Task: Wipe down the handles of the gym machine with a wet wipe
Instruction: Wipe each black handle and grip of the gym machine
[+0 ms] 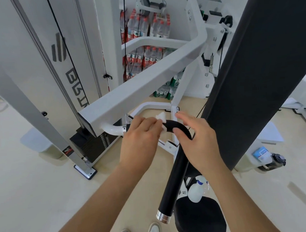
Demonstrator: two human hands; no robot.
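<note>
The handle (175,169) is a black padded bar, bent near its top, running down to a chrome end cap; its upper end joins a white tube. The wipe (161,117), white and crumpled, is pressed against the bend.

White frame arm (147,78) close above handle (178,160); black pad (261,74) crowds right; left side open.

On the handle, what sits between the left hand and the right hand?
In the head view, a bare stretch of the black handle separates the left hand, which presses the wet wipe on it, from the right hand.
</note>
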